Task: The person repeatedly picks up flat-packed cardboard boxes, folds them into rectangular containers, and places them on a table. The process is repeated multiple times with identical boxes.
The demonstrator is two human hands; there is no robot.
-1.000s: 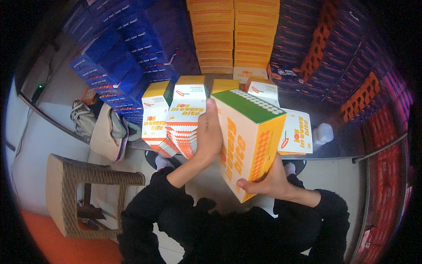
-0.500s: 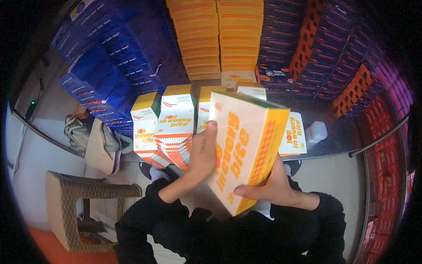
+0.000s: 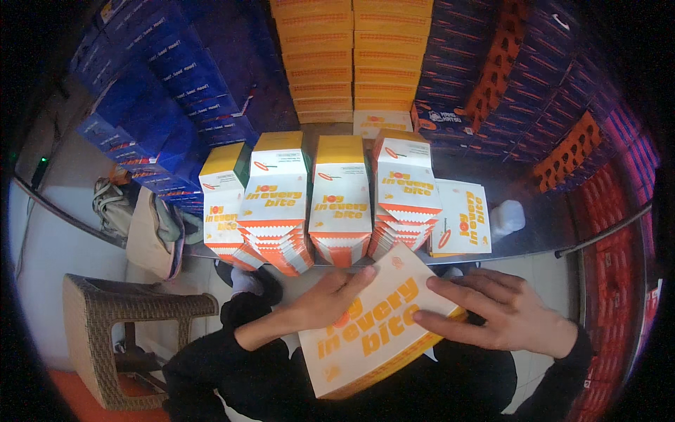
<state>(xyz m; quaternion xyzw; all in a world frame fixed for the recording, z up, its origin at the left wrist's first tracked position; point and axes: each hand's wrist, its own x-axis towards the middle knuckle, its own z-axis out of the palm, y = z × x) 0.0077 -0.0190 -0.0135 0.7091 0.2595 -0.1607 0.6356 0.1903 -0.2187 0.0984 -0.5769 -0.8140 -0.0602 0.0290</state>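
A white carton (image 3: pixel 383 309) with yellow sides and orange-yellow lettering lies tilted over my lap, below the table's front edge. My left hand (image 3: pixel 327 299) grips its left edge, thumb on the white face and the other fingers hidden. My right hand (image 3: pixel 499 309) is on the right edge, with two digits apart on the white face and the rest partly hidden. In front of me on the dark table (image 3: pixel 524 243) stand several nested stacks of white, yellow and orange cartons (image 3: pixel 341 200). Flat white cartons (image 3: pixel 464 211) lie at their right.
Tall yellow box stacks (image 3: pixel 320 63) rise behind, with blue boxes (image 3: pixel 190 77) at left and dark purple boxes (image 3: pixel 520 84) at right. A white bottle (image 3: pixel 508 216) lies on the table. A brown woven stool (image 3: pixel 98 330) stands lower left. Red stacks (image 3: pixel 622 281) line the right.
The carton has come down toward my lap and tipped flatter, uncovering the stacks behind it. My right hand has shifted from its lower edge to the right of its white face.
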